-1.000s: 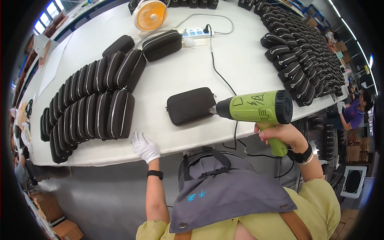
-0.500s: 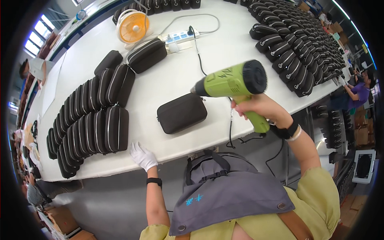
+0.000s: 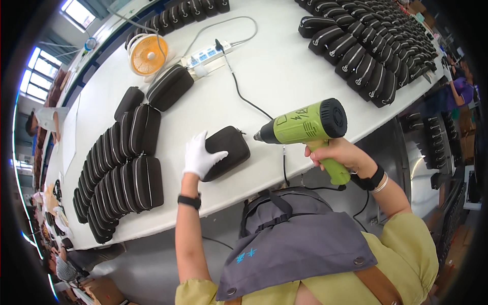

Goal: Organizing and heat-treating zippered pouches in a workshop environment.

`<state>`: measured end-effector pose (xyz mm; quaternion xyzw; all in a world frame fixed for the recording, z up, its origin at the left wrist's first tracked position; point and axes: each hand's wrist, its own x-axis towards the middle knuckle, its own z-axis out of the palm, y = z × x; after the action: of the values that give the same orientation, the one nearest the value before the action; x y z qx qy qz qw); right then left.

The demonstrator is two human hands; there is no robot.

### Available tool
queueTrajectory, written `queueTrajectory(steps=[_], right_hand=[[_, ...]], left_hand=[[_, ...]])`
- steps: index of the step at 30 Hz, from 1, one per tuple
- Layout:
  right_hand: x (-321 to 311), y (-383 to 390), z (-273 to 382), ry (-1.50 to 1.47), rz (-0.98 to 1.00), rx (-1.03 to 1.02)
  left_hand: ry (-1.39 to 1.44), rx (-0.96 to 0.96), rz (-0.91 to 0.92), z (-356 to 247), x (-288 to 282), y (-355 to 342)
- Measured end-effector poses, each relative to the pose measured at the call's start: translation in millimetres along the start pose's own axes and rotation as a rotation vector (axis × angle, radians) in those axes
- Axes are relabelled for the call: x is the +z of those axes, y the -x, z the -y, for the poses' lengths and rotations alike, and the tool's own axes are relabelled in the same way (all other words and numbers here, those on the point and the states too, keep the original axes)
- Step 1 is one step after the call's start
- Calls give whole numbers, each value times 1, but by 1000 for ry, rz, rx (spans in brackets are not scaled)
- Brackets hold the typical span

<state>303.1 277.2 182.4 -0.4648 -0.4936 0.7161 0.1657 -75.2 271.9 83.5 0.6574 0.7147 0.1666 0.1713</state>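
My left hand (image 3: 202,158), in a white glove, reaches over the left side of a dark zipped pouch (image 3: 230,147) lying on the table, its fingers and thumb spread apart. My bare right hand (image 3: 325,152) grips the handle of a green and black heat gun (image 3: 310,123). The gun's metal nozzle points left, a short distance from the pouch's zip pull at its upper right corner. A black cord (image 3: 254,107) runs across the tabletop behind the gun.
Rows of similar pouches stand left (image 3: 117,173) and back right (image 3: 356,46) on the white table (image 3: 269,61). An orange fan (image 3: 148,53) and power strip (image 3: 206,55) sit at the back. Other people (image 3: 51,122) (image 3: 457,89) are at both sides; a grey bag (image 3: 284,213) hangs before me.
My left hand has risen from the table's front edge onto the pouch. The heat gun lifted, then came down a little to the pouch's right. The head view has shifted.
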Motion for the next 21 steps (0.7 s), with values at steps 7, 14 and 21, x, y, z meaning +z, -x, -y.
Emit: queueTrajectory(steps=[7, 14, 21], right_hand=[[-12, 10, -25, -201, -3, -10], [-23, 6, -24, -250, 61, -30], [-18, -2, -8, -280, 156, -107]], left_hand=[[16, -144, 945, -7, 6, -91], [148, -109, 784, 6, 13, -71], [295, -62, 598, -6, -23, -29]])
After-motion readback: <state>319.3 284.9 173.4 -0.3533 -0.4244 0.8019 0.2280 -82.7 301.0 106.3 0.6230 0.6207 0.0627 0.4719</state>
